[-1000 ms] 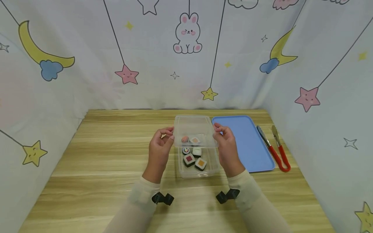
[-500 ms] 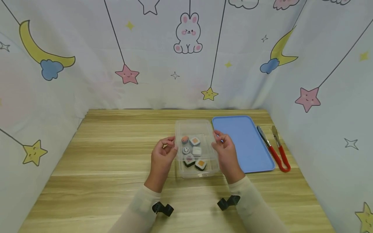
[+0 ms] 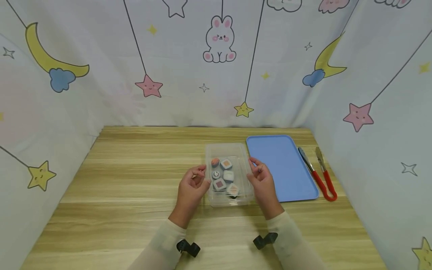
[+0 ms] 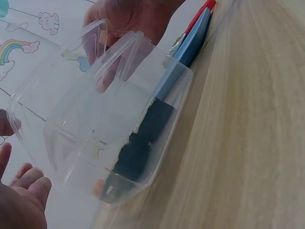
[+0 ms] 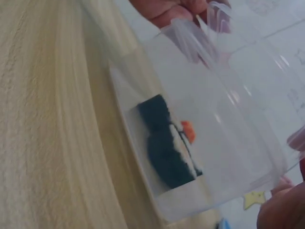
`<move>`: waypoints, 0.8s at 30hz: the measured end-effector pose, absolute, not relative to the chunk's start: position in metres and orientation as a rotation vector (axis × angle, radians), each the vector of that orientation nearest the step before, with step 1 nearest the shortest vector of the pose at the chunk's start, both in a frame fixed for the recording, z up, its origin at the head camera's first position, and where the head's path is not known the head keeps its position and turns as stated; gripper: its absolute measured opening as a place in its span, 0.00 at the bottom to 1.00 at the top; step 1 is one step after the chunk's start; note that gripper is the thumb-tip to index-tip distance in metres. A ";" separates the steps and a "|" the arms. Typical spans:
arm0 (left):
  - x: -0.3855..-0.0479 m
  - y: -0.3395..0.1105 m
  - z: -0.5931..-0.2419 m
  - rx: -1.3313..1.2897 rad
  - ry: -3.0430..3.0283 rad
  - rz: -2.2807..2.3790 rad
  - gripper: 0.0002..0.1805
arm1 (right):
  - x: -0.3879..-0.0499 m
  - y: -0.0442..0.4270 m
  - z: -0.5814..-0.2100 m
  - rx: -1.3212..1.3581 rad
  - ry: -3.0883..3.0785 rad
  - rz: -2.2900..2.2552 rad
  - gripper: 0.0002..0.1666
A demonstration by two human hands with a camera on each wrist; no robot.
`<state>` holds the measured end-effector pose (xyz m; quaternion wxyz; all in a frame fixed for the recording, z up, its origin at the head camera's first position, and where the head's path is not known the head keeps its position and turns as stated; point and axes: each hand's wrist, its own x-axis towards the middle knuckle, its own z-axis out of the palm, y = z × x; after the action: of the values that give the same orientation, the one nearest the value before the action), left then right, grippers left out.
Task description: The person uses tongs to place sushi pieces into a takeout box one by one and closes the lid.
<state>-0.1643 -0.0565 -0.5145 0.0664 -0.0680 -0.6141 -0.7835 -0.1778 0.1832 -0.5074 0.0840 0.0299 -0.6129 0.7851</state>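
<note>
A clear plastic lid (image 3: 226,150) is held at its two side edges just above a clear plastic box (image 3: 227,203). My left hand (image 3: 191,190) pinches the lid's left edge, and my right hand (image 3: 264,190) pinches its right edge. Several pieces of sushi (image 3: 219,184) lie inside the box, seen through the lid. From the left wrist, the lid (image 4: 35,81) stands apart from the box rim on the far side. The right wrist view has the dark sides of the sushi (image 5: 167,157) on the box floor.
A blue tray (image 3: 283,165) lies right of the box, close to my right hand. Beyond it, red-handled tongs (image 3: 324,183) lie on the wooden table (image 3: 135,168). A printed curtain (image 3: 182,63) hangs behind and at both sides.
Both hands have brought the lid down and towards me, so that it now covers nearly all of the box. The box, tray and tongs have stayed put.
</note>
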 end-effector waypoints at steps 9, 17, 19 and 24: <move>-0.162 -0.055 -0.521 -0.196 -1.985 -2.282 0.15 | -0.175 0.188 -0.523 0.119 -1.885 2.294 0.11; -0.163 -0.056 -0.523 -0.232 -2.101 -2.138 0.14 | -0.174 0.192 -0.531 0.203 -1.921 2.253 0.10; -0.163 -0.056 -0.523 -0.246 -2.140 -2.095 0.14 | -0.175 0.193 -0.531 0.221 -1.943 2.231 0.11; -0.164 -0.058 -0.521 -0.300 -2.258 -1.975 0.14 | -0.174 0.199 -0.530 0.253 -2.183 1.964 0.20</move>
<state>-0.1636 -0.0581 -0.5211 0.0634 -0.0992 -0.7475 -0.6537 -0.1737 0.1992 -0.5302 0.0972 0.0856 -0.7371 0.6632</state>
